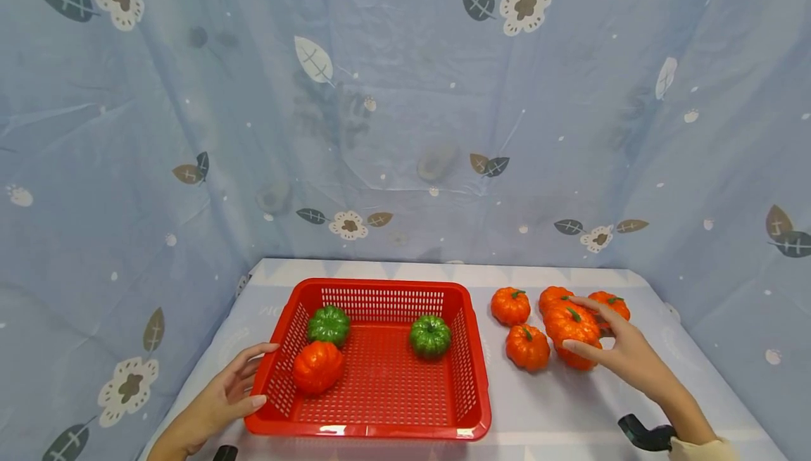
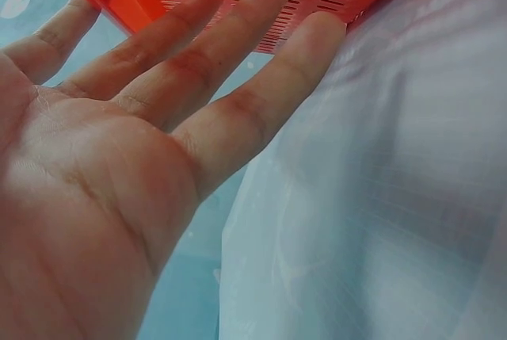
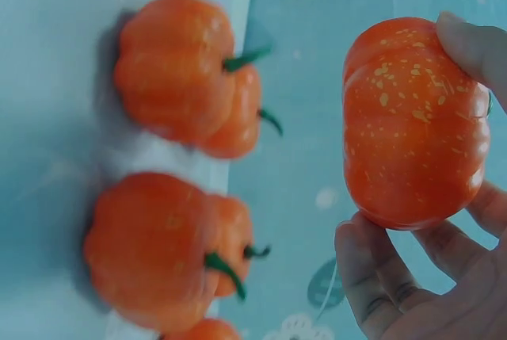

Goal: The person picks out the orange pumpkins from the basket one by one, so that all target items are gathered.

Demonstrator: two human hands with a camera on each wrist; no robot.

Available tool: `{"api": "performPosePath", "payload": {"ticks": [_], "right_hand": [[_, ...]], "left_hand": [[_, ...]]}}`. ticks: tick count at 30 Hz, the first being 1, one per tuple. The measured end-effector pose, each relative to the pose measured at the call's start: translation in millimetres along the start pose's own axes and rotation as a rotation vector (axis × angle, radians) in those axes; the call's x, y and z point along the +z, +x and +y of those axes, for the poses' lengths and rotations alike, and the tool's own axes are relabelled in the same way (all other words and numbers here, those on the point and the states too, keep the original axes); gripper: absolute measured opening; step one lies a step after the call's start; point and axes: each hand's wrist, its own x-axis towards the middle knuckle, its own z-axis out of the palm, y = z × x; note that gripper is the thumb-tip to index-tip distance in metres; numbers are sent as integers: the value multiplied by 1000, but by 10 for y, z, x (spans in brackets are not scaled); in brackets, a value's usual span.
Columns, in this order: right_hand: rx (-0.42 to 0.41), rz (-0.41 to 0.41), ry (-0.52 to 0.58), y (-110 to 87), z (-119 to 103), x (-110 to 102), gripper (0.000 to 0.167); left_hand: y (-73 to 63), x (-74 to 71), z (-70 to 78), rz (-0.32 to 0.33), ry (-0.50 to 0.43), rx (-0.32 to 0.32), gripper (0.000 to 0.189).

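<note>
My right hand (image 1: 624,352) holds an orange toy pumpkin (image 1: 572,324) between thumb and fingers, raised above the table. In the right wrist view the held pumpkin's speckled orange side shows. Below and around it several more orange pumpkins (image 1: 528,348) with green stems sit on the table. My left hand (image 1: 222,398) is at the left side of a red plastic basket (image 1: 367,430), its fingers extended and touching the basket's side. Inside the basket lie an orange pumpkin (image 1: 318,367) and two green pumpkins (image 1: 430,336), one at the back left and one at the right.
The table (image 1: 507,412) has a pale patterned cover. Blue curtains (image 1: 393,116) with flower and leaf prints enclose its back and sides. Loose orange pumpkins (image 1: 510,306) stand between the basket and the table's right side.
</note>
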Motion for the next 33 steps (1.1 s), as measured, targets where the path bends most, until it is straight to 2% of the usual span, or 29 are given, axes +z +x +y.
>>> {"api": "performPosePath", "payload": {"ticks": [8, 22, 33], "right_hand": [[115, 18, 21, -95, 304, -143, 82], [254, 70, 80, -180, 876, -329, 90], [405, 12, 50, -150, 1171, -320, 100]], "left_hand": [[-8, 7, 7, -3, 10, 7, 72], [-19, 4, 19, 9, 30, -12, 73], [-19, 21, 12, 9, 14, -7, 73]]}}
